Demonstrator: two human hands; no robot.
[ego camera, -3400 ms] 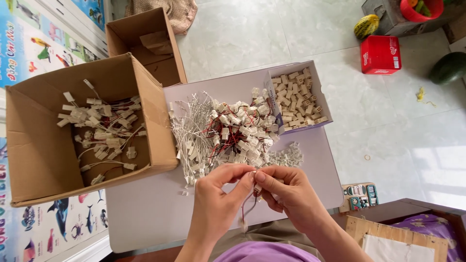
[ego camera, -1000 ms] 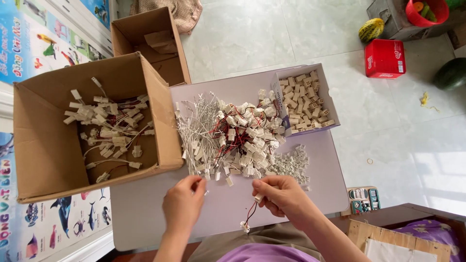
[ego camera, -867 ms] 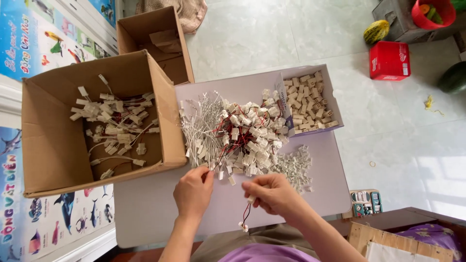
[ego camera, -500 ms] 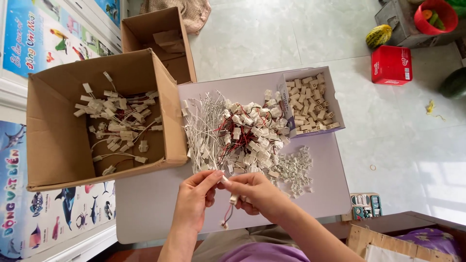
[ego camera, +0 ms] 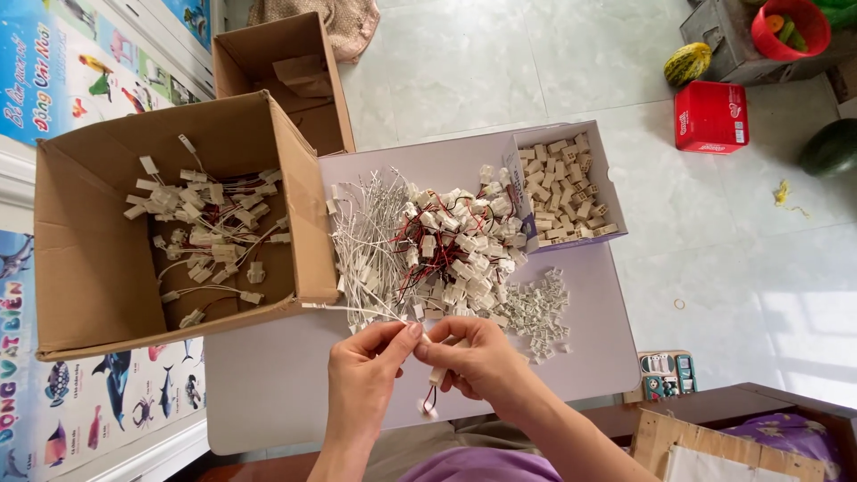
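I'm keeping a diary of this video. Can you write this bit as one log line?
left hand: pinching white wire | right hand: holding white connector | both over table | wired-connector pile behind

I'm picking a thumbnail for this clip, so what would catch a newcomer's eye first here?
First, the tangled heap of white connectors with red and white wires in the middle of the pale board. Just below it, the left hand and right hand meet, pinching one small wired connector. To the left stands a big open cardboard box with more wired pieces inside.
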